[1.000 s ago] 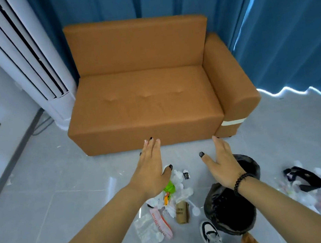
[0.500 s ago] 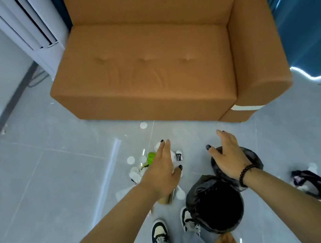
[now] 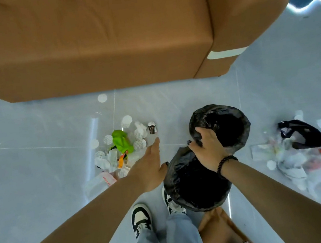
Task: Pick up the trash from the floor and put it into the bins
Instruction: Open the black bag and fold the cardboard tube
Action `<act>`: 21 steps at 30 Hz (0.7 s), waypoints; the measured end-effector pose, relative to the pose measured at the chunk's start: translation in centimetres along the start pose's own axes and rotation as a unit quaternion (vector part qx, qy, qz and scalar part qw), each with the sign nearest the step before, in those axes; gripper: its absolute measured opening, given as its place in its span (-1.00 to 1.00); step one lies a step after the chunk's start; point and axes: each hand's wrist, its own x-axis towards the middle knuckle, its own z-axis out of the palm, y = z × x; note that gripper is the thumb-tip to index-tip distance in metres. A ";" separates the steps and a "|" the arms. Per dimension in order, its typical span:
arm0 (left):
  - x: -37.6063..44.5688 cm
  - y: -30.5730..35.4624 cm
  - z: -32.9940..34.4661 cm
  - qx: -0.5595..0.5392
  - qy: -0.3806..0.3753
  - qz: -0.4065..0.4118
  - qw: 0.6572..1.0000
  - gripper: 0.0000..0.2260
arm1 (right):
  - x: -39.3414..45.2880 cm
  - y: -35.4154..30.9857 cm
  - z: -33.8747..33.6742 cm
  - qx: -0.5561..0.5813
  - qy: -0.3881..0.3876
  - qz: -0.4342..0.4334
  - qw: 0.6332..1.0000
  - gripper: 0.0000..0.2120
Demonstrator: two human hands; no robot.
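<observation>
Left hand is extended open toward the litter pile, right hand is clamped on a bin rim; 2 floor piles remain uncollected.

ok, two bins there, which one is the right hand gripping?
The far bin, nearer the sofa. The right hand curls over its left rim; the near bin by the shoes is not gripped.

Two black-lined bins sit under the right hand. Left of the left hand, a bright green wrapper lies among white paper scraps. Beyond both hands, an orange-brown sofa; below them, black-and-white shoes.
</observation>
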 end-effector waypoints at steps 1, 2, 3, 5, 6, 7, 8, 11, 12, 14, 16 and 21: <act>1.1 -0.3 1.1 0.003 -0.014 -0.011 1.000 -0.29 | 0.6 1.1 0.3 0.018 -0.001 0.015 1.000 -0.46; 2.4 -0.9 2.6 0.005 -0.030 -0.018 0.999 -0.29 | 1.3 2.3 0.6 0.036 -0.002 0.029 0.999 -0.48; 3.4 -1.3 3.7 0.003 -0.043 -0.026 0.999 -0.29 | 1.9 3.5 1.0 0.050 -0.005 0.041 0.998 -0.51; 5.7 -2.1 5.8 -0.007 -0.068 -0.045 0.997 -0.32 | 3.3 5.6 1.6 0.073 -0.007 0.060 0.995 -0.54; 6.7 -2.4 6.4 -0.011 -0.075 -0.054 0.996 -0.33 | 3.9 6.5 1.7 0.083 -0.008 0.069 0.994 -0.54; 8.5 -2.8 7.8 -0.008 -0.085 -0.063 0.994 -0.34 | 5.1 8.1 2.2 0.101 -0.008 0.079 0.992 -0.55; 9.2 -3.1 8.3 -0.007 -0.089 -0.065 0.994 -0.34 | 5.4 8.6 2.2 0.115 -0.006 0.087 0.990 -0.55; 11.9 -3.8 10.4 0.012 -0.117 -0.092 0.989 -0.40 | 7.2 11.0 2.7 0.145 0.005 0.112 0.983 -0.59; 12.9 -4.2 11.6 0.015 -0.126 -0.102 0.987 -0.46 | 7.9 12.1 2.9 0.141 0.017 0.117 0.983 -0.62; 13.9 -4.6 13.3 0.034 -0.139 -0.125 0.982 -0.58 | 9.1 13.8 3.5 0.123 0.037 0.120 0.985 -0.66; 14.4 -5.1 15.3 0.074 -0.126 -0.137 0.980 -0.58 | 10.1 15.3 3.9 0.106 0.054 0.119 0.986 -0.67; 15.0 -6.5 18.7 0.091 -0.103 -0.154 0.978 -0.64 | 12.7 18.6 4.4 0.053 0.089 0.162 0.981 -0.65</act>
